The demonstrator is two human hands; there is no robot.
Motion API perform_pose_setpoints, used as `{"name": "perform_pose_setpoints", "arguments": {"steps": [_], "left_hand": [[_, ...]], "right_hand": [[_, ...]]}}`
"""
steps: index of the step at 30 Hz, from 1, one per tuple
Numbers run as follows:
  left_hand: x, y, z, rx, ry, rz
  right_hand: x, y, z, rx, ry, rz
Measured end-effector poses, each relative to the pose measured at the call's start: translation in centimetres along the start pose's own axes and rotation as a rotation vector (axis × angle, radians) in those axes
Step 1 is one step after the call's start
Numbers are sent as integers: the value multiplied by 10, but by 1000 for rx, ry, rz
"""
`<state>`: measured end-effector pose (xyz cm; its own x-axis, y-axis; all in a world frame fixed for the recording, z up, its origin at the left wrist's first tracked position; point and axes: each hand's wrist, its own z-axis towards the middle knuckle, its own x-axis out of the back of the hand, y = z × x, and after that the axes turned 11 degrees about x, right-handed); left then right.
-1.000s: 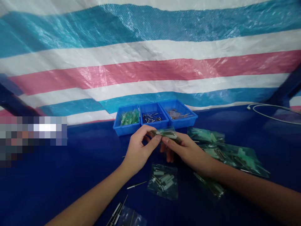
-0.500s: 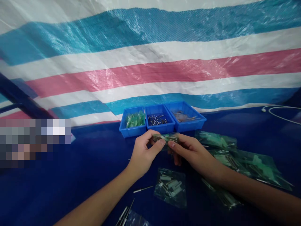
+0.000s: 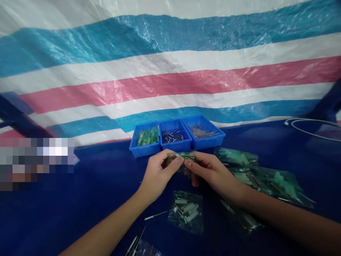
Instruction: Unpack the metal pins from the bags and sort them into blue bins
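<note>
Between my two hands is a small clear plastic bag of metal pins and pale green pieces. My left hand pinches its left end, thumb on top. The bag's right end is gripped by my right hand, with the thumb close to the left one; some fingers are hidden behind. Below the hands lies another clear bag with white plugs and metal pins. A loose blind rivet lies left of that bag. More rivets are at the bottom edge beside a piece of clear plastic.
Behind my hands stand three blue bins: one with green pieces, one with rivets, one with small clear-wrapped parts. Several filled bags lie around my right forearm. A white cable curls at the far right. A striped sheet hangs behind.
The whole view has shifted slightly, so the table and bins appear further left. Both hands keep nearly the same grip on the bag.
</note>
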<state>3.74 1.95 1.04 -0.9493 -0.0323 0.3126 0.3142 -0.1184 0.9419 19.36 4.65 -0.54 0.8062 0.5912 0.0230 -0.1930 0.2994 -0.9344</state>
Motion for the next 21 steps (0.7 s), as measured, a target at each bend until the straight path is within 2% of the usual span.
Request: {"name": "perform_pose_setpoints", "arguments": {"steps": [7,13,18,21], "left_hand": [[0,-3,-1,-26,57,37],[-3,-3,-3,-40,94,59],[-4,-6,-3,-91,72,-76],[-4,-9,-3,-108,81,-117]], "right_hand": [[-2,-2,-1,-44,37,-6],[-3,-6,-4,-17,78,-106],[-4,-7,-5,14,165,-170],[-5,-6,-7,48,221,-130]]}}
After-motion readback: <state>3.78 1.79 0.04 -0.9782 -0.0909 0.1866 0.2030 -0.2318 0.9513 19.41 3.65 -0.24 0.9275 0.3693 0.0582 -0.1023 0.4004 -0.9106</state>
